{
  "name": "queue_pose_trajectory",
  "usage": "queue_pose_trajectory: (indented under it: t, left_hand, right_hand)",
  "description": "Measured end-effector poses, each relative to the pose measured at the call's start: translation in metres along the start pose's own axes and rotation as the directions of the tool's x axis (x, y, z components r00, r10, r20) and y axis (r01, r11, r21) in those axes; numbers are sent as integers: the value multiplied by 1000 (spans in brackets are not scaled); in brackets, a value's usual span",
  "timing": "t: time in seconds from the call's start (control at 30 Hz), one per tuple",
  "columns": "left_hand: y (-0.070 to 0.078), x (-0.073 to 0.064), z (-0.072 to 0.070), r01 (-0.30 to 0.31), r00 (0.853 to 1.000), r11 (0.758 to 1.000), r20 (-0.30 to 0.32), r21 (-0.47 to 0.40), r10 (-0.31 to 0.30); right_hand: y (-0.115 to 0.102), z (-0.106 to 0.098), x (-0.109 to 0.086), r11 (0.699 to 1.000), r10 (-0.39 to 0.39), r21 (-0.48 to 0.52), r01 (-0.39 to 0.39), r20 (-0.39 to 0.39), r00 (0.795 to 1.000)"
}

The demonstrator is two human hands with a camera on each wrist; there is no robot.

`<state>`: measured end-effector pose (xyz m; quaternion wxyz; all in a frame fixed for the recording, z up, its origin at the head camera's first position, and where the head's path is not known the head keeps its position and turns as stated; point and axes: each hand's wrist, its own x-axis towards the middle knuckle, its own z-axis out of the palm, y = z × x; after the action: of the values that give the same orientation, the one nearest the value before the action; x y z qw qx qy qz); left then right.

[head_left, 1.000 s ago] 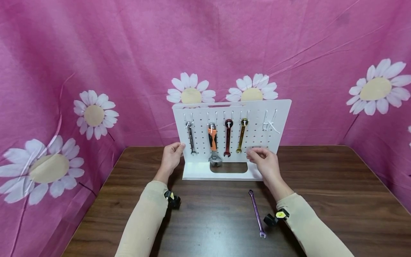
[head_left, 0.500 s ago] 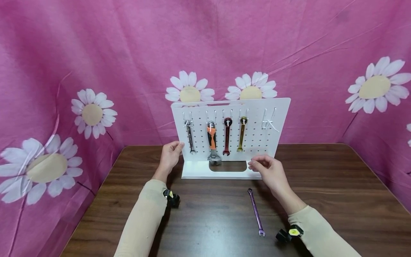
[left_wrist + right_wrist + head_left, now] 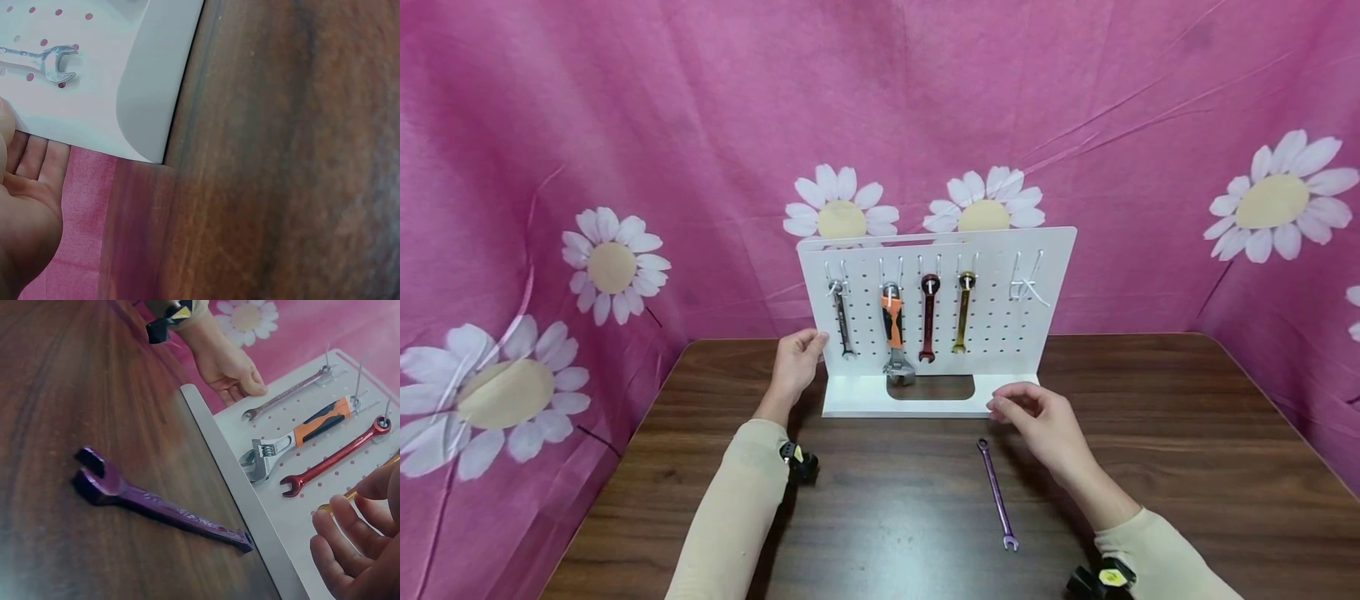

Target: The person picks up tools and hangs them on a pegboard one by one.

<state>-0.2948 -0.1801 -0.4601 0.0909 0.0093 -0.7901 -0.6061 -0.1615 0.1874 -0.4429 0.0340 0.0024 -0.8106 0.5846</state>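
My left hand grips the left edge of a white pegboard stand, thumb in front and fingers behind, as the left wrist view shows. Hooks on the board carry a silver wrench, an adjustable wrench with orange and black handle, a red wrench and a gold wrench. On the table, in front of the stand's base, lies a purple wrench. Just behind and right of it hovers my right hand, fingers loosely curled around nothing, near the base's right front corner.
A white hook at the board's right side bears no tool. The stand's base has a cutout showing the wooden table. Behind rises a pink curtain with daisies.
My right hand has drawn down from the board's lower right area toward the table, nearer me. The left hand keeps its grip; the purple wrench lies where it was.
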Motion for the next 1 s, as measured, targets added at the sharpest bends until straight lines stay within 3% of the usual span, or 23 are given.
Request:
queue_pose_trajectory:
  t: [0.13,0.67,1.0]
  left_hand:
    - [0,0,0,-5,1000,1000,3,1,5]
    - [0,-1,1,-14,1000,1000,-1,13,14]
    - [1,-2,1,-18,1000,1000,13,11,18]
  right_hand:
    - [1,-4,-9,999,-13,-39,14,28,1000]
    - [15,-3,-35,1000,-17,-7,18,152,988]
    - [21,-2,-46,1000,19,-22,-15,203,979]
